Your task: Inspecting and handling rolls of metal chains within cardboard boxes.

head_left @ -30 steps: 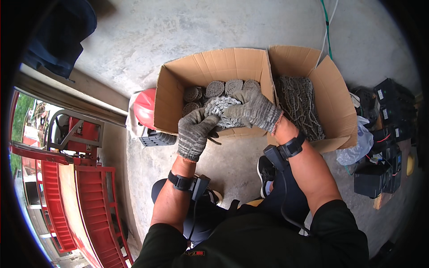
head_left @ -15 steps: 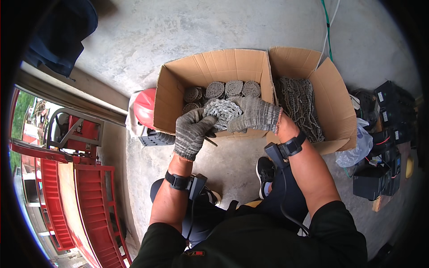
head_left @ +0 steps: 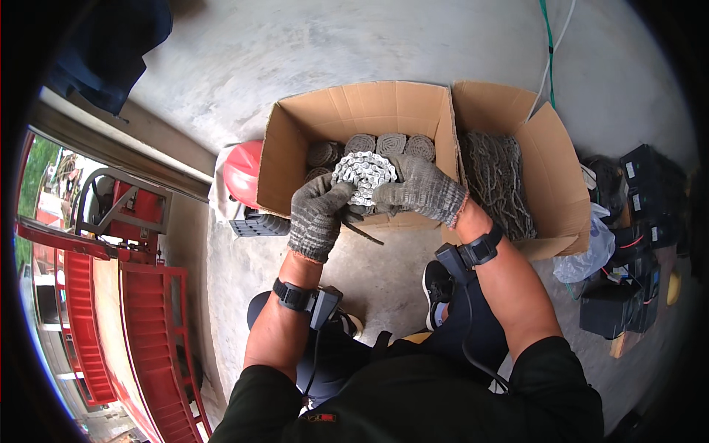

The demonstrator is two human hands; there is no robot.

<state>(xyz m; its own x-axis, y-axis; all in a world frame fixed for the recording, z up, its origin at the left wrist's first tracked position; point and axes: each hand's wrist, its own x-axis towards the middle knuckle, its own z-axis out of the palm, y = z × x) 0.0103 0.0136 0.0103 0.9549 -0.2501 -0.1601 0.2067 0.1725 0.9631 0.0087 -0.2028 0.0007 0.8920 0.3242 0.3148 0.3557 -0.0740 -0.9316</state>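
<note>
Between my two gloved hands is a coiled metal roller chain (head_left: 363,176), its shiny links wound into a flat disc. My left hand (head_left: 317,214) grips its lower left side, thumb on the face of the coil. From the right, my right hand (head_left: 419,190) closes on the opposite edge, thumb pressed on the front. A dark strip (head_left: 363,233) hangs below the coil near my left fingers; what it belongs to is hidden. Behind the coil, several rolled chains (head_left: 391,143) sit in the left cardboard box (head_left: 354,100).
A second cardboard box (head_left: 550,140) on the right holds loose long chains (head_left: 493,181). Left of the boxes is a red rounded object (head_left: 242,173) above a dark crate (head_left: 260,226). Black batteries (head_left: 613,306) and a clear plastic bag (head_left: 591,247) lie at right.
The coil has tilted so that its face shows brighter and more fully. My right hand has shifted slightly along its edge, and the dark strip below shows longer.
</note>
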